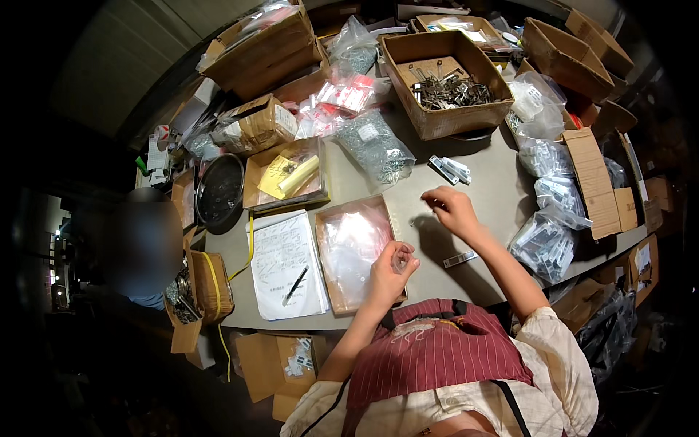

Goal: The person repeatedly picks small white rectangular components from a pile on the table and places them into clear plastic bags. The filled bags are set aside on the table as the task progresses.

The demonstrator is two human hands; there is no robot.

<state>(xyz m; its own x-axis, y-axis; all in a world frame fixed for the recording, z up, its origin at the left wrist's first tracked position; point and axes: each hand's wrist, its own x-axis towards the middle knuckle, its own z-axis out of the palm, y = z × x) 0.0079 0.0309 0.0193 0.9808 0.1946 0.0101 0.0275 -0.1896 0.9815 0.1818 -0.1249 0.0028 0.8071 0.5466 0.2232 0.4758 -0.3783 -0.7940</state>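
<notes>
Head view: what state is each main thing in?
Left hand: holding something clear
Right hand: fingers curled, contents unclear
Shallow box: open, clear plastic inside
Large box: open, metal parts inside
Lower box: flaps open
Centre bag: filled, lying down
Papers: stacked, written on
Pen: lying on papers

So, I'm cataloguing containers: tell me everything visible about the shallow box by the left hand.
The shallow box is brown, apparently cardboard, rectangular and open-topped, with low walls. It lies on the grey table. Clear plastic, perhaps bags, covers most of its floor. Papers lie along its left side. The left hand hides part of its right edge; contact is unclear.
</notes>
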